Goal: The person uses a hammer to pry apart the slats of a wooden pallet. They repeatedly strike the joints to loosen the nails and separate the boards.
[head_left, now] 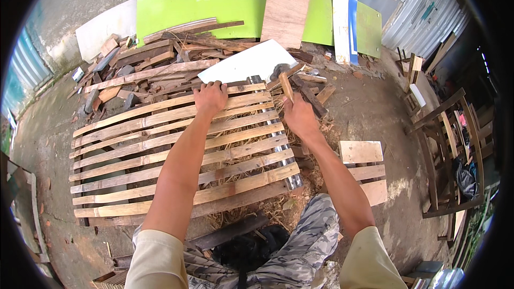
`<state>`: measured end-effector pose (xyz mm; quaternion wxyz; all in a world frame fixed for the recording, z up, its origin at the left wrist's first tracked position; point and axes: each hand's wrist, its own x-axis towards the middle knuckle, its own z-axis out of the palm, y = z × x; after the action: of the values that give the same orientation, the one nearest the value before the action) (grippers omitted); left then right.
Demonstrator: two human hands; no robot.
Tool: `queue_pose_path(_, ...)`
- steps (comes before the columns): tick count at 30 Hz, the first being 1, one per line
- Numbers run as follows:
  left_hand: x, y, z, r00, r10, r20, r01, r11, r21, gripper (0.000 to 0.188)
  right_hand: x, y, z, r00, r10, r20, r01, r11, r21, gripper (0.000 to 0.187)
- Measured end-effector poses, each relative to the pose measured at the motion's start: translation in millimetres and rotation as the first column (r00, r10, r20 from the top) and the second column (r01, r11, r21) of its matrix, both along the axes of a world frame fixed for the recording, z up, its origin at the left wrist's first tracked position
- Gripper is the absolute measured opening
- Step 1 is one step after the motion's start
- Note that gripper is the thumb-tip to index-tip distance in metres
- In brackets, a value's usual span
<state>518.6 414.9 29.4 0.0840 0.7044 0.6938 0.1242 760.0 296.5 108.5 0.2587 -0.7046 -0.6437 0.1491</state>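
A rack of pale bamboo slats [136, 124] lies in front of me, laid across dark crosspieces. My left hand [211, 98] is closed over the farthest slats near the rack's right end, its fingers bent; whether anything small is pinched in them is hidden. My right hand [300, 117] is wrapped round the wooden handle of a hammer [287, 86]. The dark hammer head points away from me, beyond the rack's far right corner and apart from my left hand. Along the rack's right end runs a dark and silvery crosspiece [293, 180] under the slat ends.
Scrap wood [160, 56] is heaped behind the rack, with a white board [249, 61] on it. Green panels [203, 2] lean at the back. A small wooden stool [363, 152] stands right of my knee. A wooden frame [428, 166] stands farther right. Bamboo shavings [278, 203] litter the ground.
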Motion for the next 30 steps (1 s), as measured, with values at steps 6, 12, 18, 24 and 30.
queue_pose_path(6, -2, -3, 2, 1.000, -0.004, 0.008, 0.004, 0.999, 0.034, 0.050, -15, -3, 2, 0.998, -0.034, -0.058, 0.037, 0.999, 0.038, 0.037)
queue_pose_path(12, -4, 0, -3, 1.000, 0.009, 0.011, -0.010, 1.000, 0.022, 0.050, 2, 3, 6, 0.998, -0.037, -0.048, 0.041, 0.997, 0.069, 0.035)
queue_pose_path(18, 11, -1, 4, 1.000, -0.018, 0.023, 0.018, 1.000, -0.007, 0.051, 25, 9, -33, 0.999, 0.038, 0.036, -0.038, 0.999, -0.010, 0.041)
queue_pose_path(24, -7, -2, 6, 1.000, 0.028, 0.004, -0.028, 0.999, -0.028, 0.051, 13, 12, 0, 0.994, 0.068, -0.082, -0.062, 0.995, 0.080, 0.039)
queue_pose_path(30, 15, -1, 8, 1.000, -0.012, 0.012, 0.013, 0.999, -0.033, 0.051, 53, 19, -50, 0.985, 0.161, 0.065, -0.163, 0.986, 0.030, 0.036)
